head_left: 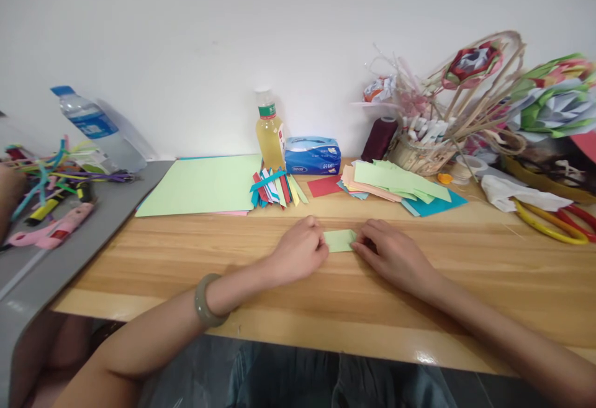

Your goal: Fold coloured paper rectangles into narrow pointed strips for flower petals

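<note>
A small light green paper strip (339,241) lies between my two hands, low over the wooden table (223,234). My left hand (302,248) pinches its left end, fingers curled in. At the other end my right hand (391,251) grips the strip between thumb and fingers, where a corner looks folded up. Behind my hands is a pile of cut green and orange paper pieces (391,178), with a red sheet (325,185) beside it. Folded coloured paper strips (274,187) are heaped near large green sheets (205,184).
Along the wall stand a bottle of yellow liquid (269,131), a blue tissue pack (313,156), a thread spool (379,139) and a basket (421,153) with paper flowers. Scissors (552,222) lie right. On the grey table left are a glue gun (56,226), a water bottle (100,128) and another person's hand (10,194).
</note>
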`<action>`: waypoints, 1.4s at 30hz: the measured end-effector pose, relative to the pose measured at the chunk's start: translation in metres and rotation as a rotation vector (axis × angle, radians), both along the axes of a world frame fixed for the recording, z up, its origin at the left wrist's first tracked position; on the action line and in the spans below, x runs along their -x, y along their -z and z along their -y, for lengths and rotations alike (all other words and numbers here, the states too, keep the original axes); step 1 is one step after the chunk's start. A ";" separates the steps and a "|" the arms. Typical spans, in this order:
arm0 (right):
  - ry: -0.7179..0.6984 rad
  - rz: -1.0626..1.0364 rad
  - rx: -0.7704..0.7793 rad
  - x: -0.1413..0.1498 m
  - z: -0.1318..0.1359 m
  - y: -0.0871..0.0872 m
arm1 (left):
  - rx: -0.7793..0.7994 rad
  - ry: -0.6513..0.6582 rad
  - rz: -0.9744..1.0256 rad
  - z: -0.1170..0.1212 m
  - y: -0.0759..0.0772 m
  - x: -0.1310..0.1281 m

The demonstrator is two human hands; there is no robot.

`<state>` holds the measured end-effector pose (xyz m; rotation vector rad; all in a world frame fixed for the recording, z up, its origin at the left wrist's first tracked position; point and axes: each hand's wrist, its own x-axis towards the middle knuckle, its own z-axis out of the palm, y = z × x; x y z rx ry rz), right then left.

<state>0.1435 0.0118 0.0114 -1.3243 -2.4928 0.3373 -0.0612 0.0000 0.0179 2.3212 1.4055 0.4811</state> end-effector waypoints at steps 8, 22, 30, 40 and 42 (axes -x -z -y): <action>-0.013 -0.014 -0.022 0.000 0.000 0.001 | 0.020 0.002 0.058 0.003 0.001 0.003; 0.005 -0.033 -0.011 -0.001 0.001 0.002 | -0.261 0.265 -0.385 0.010 0.003 0.008; 0.042 -0.061 -0.025 -0.008 -0.004 0.006 | -0.385 0.327 -0.558 0.014 0.001 0.018; 0.017 -0.089 0.009 -0.012 -0.007 0.007 | -0.404 0.411 -0.513 0.013 -0.011 0.032; 0.021 -0.113 0.011 -0.014 -0.006 0.008 | -0.398 0.426 -0.477 0.012 -0.012 0.034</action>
